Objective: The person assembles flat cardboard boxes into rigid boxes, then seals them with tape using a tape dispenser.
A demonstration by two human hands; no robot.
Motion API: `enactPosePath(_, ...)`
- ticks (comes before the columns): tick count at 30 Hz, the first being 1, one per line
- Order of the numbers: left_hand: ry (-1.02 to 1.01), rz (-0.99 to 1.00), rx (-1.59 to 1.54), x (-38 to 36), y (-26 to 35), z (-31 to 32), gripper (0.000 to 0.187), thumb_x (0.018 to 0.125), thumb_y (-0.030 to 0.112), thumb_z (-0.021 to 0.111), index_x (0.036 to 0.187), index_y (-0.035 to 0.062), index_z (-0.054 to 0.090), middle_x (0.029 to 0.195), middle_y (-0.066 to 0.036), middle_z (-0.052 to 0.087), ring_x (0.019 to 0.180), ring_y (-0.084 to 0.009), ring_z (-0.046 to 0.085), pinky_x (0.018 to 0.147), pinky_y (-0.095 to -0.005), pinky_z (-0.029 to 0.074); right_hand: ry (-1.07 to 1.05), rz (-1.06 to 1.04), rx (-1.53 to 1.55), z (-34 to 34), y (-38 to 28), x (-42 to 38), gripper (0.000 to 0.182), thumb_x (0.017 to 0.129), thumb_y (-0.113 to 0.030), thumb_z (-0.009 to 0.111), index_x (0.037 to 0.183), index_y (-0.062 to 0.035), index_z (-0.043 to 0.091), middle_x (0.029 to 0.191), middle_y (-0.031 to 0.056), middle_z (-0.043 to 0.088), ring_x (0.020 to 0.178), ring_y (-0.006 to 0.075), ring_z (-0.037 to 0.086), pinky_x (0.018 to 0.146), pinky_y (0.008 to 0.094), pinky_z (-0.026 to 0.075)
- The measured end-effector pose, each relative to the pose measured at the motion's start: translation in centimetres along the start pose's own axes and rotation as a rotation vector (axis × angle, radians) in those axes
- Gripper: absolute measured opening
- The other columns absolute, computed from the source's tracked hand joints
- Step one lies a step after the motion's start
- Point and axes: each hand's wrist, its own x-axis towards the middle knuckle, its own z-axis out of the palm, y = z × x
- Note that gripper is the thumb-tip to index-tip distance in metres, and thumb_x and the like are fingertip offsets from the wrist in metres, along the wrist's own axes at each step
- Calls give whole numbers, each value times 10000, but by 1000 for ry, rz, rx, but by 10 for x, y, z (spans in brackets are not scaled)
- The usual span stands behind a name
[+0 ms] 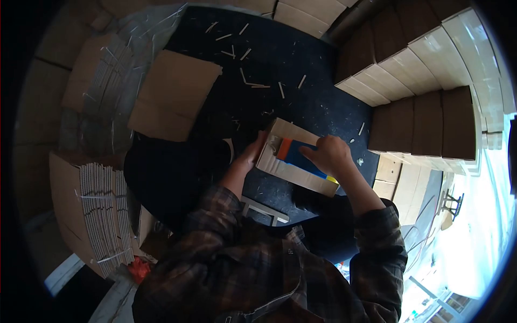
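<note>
A small, long cardboard box (296, 177) lies tilted over my lap, its long opening facing me. Inside sits a flat blue piece (302, 156) with an orange end (284, 149) and a bit of yellow at the lower right. My left hand (254, 152) holds the box by its left end, fingers partly hidden behind the side. My right hand (330, 155) is closed at the right part of the box, fingers curled and thumb stretched over the blue piece. Pale crumpled material (273, 144) shows in the box's left corner.
Thin cardboard strips (281, 90) litter the dark floor (258, 32). A flat cardboard sheet (175, 94) lies ahead on the left. Strapped stacks of flattened boxes (102, 215) stand at my left. Closed cartons (420, 126) are piled on the right, beside bright plastic sheeting (474, 215).
</note>
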Motion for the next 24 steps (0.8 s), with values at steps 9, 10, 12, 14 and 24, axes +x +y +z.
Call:
enactPosePath(9,296,624,1055,-73,28,61,904,874,497,587,1497,45,114,1499,-206,289,1385,-328,306,1127,-488,239,-64,-55,81,-2,10,4,631,821,-623,609,839,0,710,780,140,675,711,224,673,632,339,535)
enactPosePath(10,252,813,1487,-81,18,63,1019,821,467,678,1507,61,44,1513,-216,246,1396,-341,281,1128,-532,215,-88,-86,83,-2,13,6,640,818,-627,611,846,5,708,801,143,679,719,224,677,641,336,538)
enactPosePath(12,266,789,1504,-83,2,65,1090,766,459,731,1508,72,33,1523,-212,214,1405,-337,262,1124,-553,206,-115,-111,99,-1,14,5,649,814,-632,612,852,9,706,821,146,683,726,224,681,650,333,540)
enactPosePath(14,278,776,1516,-76,-6,66,1163,710,451,783,1509,83,22,1534,-208,182,1414,-333,243,1119,-574,197,-126,-123,138,-4,15,1,645,810,-623,624,871,14,707,840,152,686,730,232,685,661,332,543)
enactPosePath(24,344,810,1709,-72,-9,68,1016,713,456,754,1494,104,208,1546,-98,230,1442,-282,172,1105,-599,208,-210,-98,383,-5,110,-34,533,793,-485,688,985,12,701,925,189,688,866,282,686,789,358,535)
